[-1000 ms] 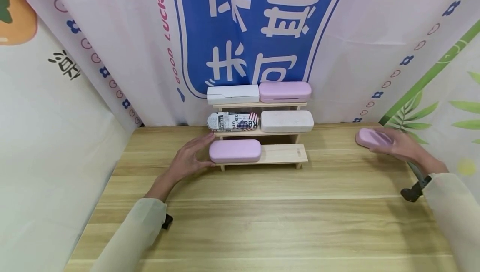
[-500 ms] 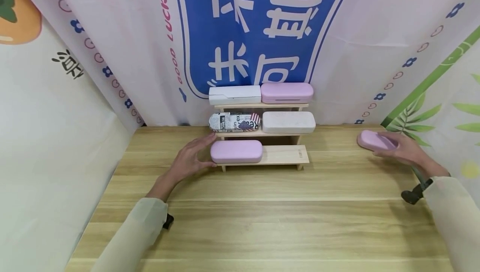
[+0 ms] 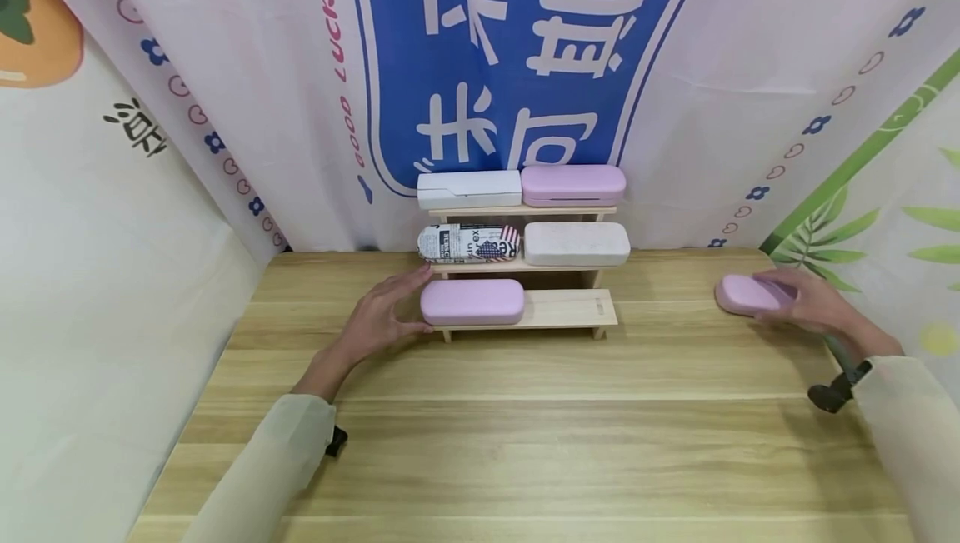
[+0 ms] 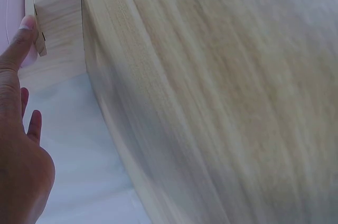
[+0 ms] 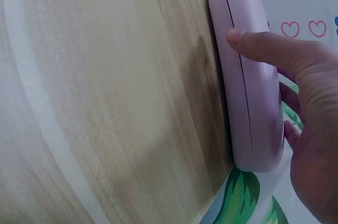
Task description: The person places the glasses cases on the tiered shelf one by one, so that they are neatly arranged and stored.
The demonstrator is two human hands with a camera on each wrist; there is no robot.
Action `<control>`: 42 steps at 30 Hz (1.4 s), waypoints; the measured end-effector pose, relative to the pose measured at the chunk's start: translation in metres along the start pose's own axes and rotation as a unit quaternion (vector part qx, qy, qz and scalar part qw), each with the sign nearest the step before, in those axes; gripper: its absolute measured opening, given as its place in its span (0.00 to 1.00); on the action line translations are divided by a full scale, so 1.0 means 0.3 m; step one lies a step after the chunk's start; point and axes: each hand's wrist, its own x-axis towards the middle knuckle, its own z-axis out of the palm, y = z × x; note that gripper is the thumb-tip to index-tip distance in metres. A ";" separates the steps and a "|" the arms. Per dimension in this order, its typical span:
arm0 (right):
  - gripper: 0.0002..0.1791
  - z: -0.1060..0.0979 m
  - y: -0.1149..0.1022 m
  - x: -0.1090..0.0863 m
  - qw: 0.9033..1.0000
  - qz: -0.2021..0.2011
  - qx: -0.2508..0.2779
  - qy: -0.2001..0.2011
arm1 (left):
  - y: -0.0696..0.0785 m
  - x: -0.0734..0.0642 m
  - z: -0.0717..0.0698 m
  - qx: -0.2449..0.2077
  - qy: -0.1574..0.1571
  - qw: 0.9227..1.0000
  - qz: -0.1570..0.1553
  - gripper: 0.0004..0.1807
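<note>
My right hand (image 3: 813, 306) grips a light purple glasses case (image 3: 750, 295) at the table's far right. In the right wrist view, the thumb lies on the long side of the purple case (image 5: 251, 92), with fingers round the other side; its base is at or very near the tabletop. My left hand (image 3: 375, 318) holds the left end of a three-step wooden stand (image 3: 570, 307), thumb at the bottom step's front edge and a fingertip by the middle step. Another purple case (image 3: 472, 302) sits on the bottom step's left half, close to that hand; the right half is bare wood.
The middle step bears a newspaper-print case (image 3: 468, 243) and a white speckled case (image 3: 576, 244). On top are a white case (image 3: 468, 189) and a pink case (image 3: 573, 185). Behind the wooden table (image 3: 525, 443) hangs a printed curtain (image 3: 712, 110).
My right hand has brought its purple case slightly lower and nearer to me, with the case now turned more level in view. The left hand and the stand have stayed put.
</note>
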 end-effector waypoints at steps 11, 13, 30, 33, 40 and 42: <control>0.42 0.000 0.014 -0.006 1.000 -0.016 0.002 -0.012 | -0.001 -0.001 -0.001 0.009 0.004 1.000 0.006 0.59; 0.42 0.002 0.016 -0.009 1.000 -0.021 0.001 -0.007 | -0.001 0.001 -0.002 0.008 0.002 1.000 0.004 0.59; 0.42 0.008 -0.036 -0.027 1.000 0.008 -0.028 -0.002 | -0.006 0.003 0.000 0.004 -0.002 1.000 0.004 0.58; 0.44 0.011 -0.045 -0.023 0.999 0.014 -0.033 -0.010 | -0.007 0.004 0.000 0.003 0.000 1.000 0.007 0.58; 0.41 0.022 -0.074 -0.008 0.999 -0.014 -0.052 0.004 | -0.007 0.004 0.000 0.003 -0.004 1.000 0.006 0.58; 0.40 0.026 -0.084 -0.005 0.998 -0.025 -0.057 0.011 | -0.007 0.002 0.001 0.003 -0.006 1.000 0.003 0.58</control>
